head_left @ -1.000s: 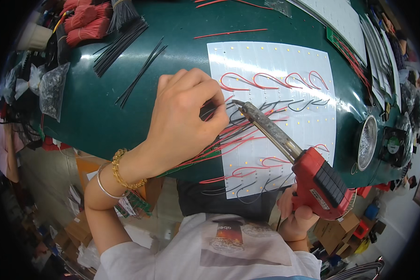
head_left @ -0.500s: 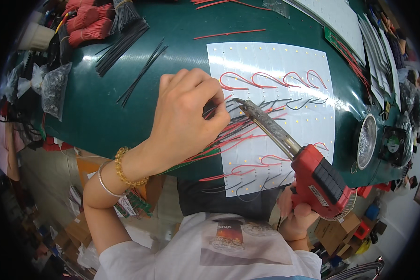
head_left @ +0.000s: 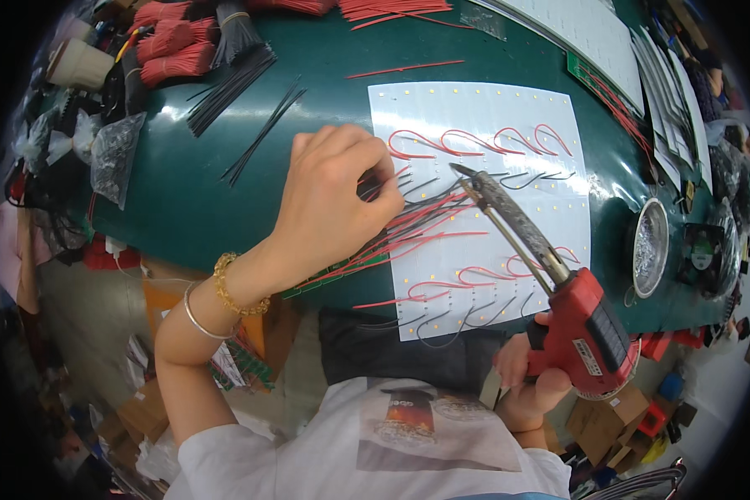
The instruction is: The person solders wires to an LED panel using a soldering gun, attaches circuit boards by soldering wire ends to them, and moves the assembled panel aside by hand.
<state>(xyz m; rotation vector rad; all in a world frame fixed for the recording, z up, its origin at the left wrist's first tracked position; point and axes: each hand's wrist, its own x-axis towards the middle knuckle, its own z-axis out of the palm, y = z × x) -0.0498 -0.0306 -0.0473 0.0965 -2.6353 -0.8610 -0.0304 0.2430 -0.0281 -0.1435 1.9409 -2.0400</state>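
Head view: find the white panel [head_left: 543, 218] on the green table [head_left: 217, 225], near edge apparently overhanging. Note left hand [head_left: 329, 187] at the panel's left edge, thumb and forefinger curled nearly tip to tip; cannot tell if gripping a wire. Note right hand [head_left: 528, 400] wrapped round the handle of the red soldering gun [head_left: 573, 310], near right.

Treat panel as probably thin, light and flexible; lift by bare edges, clear of wire joints. Expect wires [head_left: 425, 217] to be soft and springy; pinch close to the end. Judge gun heavier and rigid; hold by handle only, assuming a hot barrel.

Hidden: wire ends behind left hand; green boards [head_left: 329, 280], partly under wires; some right-hand fingers, behind gun. Hard to make out: gap, if any, between gun tip and panel.
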